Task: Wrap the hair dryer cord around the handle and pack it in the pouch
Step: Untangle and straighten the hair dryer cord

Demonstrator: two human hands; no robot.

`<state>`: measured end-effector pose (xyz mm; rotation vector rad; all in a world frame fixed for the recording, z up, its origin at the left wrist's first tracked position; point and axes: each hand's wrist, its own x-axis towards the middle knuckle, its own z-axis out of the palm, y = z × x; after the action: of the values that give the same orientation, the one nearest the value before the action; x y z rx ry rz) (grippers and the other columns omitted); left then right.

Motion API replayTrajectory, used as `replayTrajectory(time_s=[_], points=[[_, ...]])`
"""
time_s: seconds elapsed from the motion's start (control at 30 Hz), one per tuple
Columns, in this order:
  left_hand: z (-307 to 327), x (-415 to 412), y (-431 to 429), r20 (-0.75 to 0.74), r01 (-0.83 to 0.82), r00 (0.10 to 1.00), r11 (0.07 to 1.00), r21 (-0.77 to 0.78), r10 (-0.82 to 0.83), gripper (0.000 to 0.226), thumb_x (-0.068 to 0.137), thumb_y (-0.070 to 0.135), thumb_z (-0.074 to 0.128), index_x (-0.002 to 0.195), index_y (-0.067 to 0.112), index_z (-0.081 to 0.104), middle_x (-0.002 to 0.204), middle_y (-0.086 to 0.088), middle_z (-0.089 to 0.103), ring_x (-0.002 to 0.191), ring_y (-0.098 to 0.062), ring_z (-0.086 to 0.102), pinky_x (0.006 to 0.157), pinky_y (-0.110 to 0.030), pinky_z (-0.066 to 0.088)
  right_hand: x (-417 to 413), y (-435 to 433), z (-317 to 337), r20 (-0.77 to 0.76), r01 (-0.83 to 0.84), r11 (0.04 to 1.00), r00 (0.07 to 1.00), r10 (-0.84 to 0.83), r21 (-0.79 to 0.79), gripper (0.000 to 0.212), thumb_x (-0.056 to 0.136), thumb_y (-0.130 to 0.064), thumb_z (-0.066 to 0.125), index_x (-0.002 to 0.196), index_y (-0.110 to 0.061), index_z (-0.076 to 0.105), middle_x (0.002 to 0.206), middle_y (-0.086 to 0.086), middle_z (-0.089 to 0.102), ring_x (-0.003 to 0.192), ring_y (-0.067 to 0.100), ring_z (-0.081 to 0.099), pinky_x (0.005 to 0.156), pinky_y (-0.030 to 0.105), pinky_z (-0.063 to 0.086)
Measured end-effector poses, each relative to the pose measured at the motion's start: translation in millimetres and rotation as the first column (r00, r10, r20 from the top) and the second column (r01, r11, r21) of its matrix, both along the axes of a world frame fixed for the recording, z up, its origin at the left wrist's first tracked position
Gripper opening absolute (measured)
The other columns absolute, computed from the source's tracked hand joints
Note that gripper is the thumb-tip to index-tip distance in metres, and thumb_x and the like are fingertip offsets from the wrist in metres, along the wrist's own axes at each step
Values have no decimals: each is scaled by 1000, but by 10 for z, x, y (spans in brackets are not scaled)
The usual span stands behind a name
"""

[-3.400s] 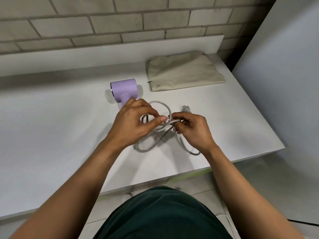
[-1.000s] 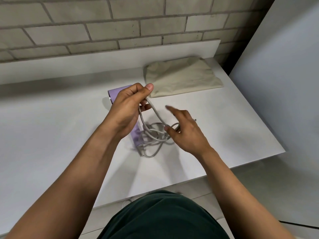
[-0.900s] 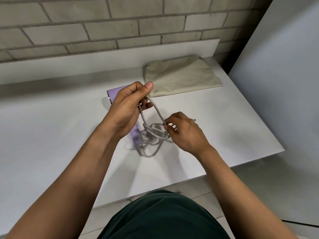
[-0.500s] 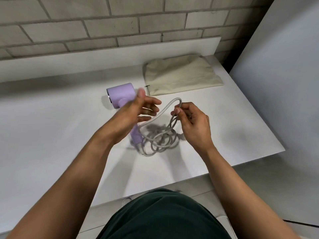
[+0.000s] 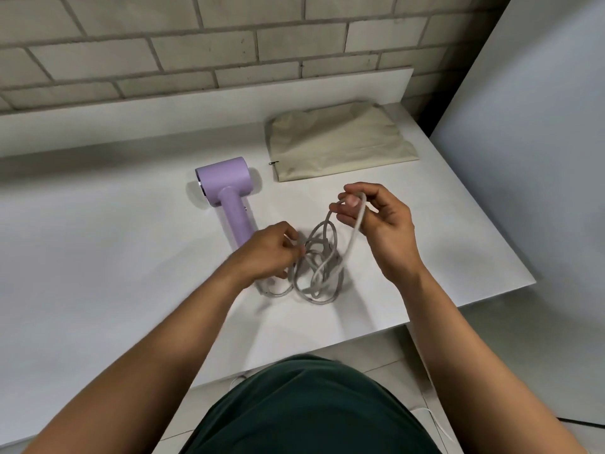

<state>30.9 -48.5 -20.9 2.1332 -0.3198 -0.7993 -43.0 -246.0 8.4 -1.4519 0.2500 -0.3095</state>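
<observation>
A grey cord [image 5: 319,276] lies in a loose tangle on the white table [image 5: 98,257], at the near end of the dryer's handle. The left hand [image 5: 266,252] has its fingers curled in among the loops, though whether they grip is unclear. The right hand [image 5: 383,231], raised, pinches one loop of cord between thumb and fingertips. Further back the purple dryer [image 5: 229,185] lies flat, with the beige pouch [image 5: 337,142] near it to the right, close to the brick wall [image 5: 196,44].

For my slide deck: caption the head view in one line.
The right hand holds up a loop of the cord, the left hand at its tangle beside the dryer; the pouch lies behind.
</observation>
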Motion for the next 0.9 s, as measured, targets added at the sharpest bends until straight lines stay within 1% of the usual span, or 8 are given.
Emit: replayTrajectory(time_s=[0.17, 0.33, 0.43, 0.5, 0.6, 0.7, 0.8, 0.9], points=[[-160, -33, -285, 205, 122, 955, 914, 387, -215, 49, 82, 50, 69, 115, 18, 51, 105, 2, 64, 99, -25, 63, 82, -42, 54, -36, -223, -80, -35, -33, 999, 999, 33, 17, 16, 96, 4, 65, 111, 0, 71, 109, 15, 71, 109, 33, 74, 104, 46, 55], [-253, 10, -452, 131, 158, 966, 908, 388, -224, 40, 74, 46, 70, 100, 18, 59, 95, 1, 66, 92, -23, 65, 68, -33, 48, -66, -379, -112, -71, -84, 994, 994, 88, 64, 22, 96, 12, 58, 104, -1, 74, 119, 19, 70, 114, 35, 71, 105, 41, 54], [-285, 82, -479, 95, 138, 979, 930, 341, -180, 21, 81, 34, 70, 73, 18, 59, 76, 0, 63, 83, -25, 66, 59, -31, 41, -59, -474, -34, -197, -38, 931, 973, 117, 363, 28, 97, 7, 43, 97, 6, 71, 108, 24, 72, 112, 40, 71, 102, 39, 56], [-276, 121, -459, 69, 46, 996, 975, 216, -63, 19, 86, 33, 68, 77, 17, 65, 80, -3, 68, 81, -24, 65, 63, -33, 46, -53, -555, 48, -264, -12, 898, 954, 142, 440, 24, 99, -3, 48, 100, 6, 71, 105, 21, 70, 97, 36, 75, 85, 31, 62], [-278, 166, -366, -169, -194, 971, 969, -150, 168, 12, 97, 15, 60, 96, 7, 69, 86, -13, 74, 80, -25, 70, 78, -44, 57, -35, -649, 147, -387, -86, 972, 907, 168, 219, 11, 95, -4, 67, 104, -6, 71, 101, 15, 73, 58, 16, 58, 49, 19, 43], [-246, 206, -218, -300, -323, 926, 889, -325, 227, 18, 103, 8, 56, 117, -3, 54, 86, -17, 73, 71, -29, 72, 71, -43, 58, -11, -708, 248, -473, -262, 960, 861, 187, -99, 13, 93, -16, 74, 105, -17, 77, 81, 2, 73, 51, 13, 34, 47, 21, 26], [-123, 162, -121, -322, -332, 923, 858, -392, 209, 8, 104, 4, 53, 112, 6, 57, 75, -12, 63, 63, -24, 62, 67, -38, 53, 2, -713, 359, -464, -343, 897, 866, 187, -280, 9, 87, -31, 82, 90, -23, 84, 76, -18, 75, 56, -1, 56, 49, 6, 34], [-28, 80, -20, -372, -334, 912, 843, -422, 175, 15, 101, 8, 61, 115, 9, 66, 69, -4, 57, 64, -18, 53, 73, -38, 48, 42, -744, 366, -397, -332, 900, 894, 206, -282, 13, 87, -27, 82, 91, -15, 83, 76, -16, 76, 60, -12, 59, 51, 0, 36]])
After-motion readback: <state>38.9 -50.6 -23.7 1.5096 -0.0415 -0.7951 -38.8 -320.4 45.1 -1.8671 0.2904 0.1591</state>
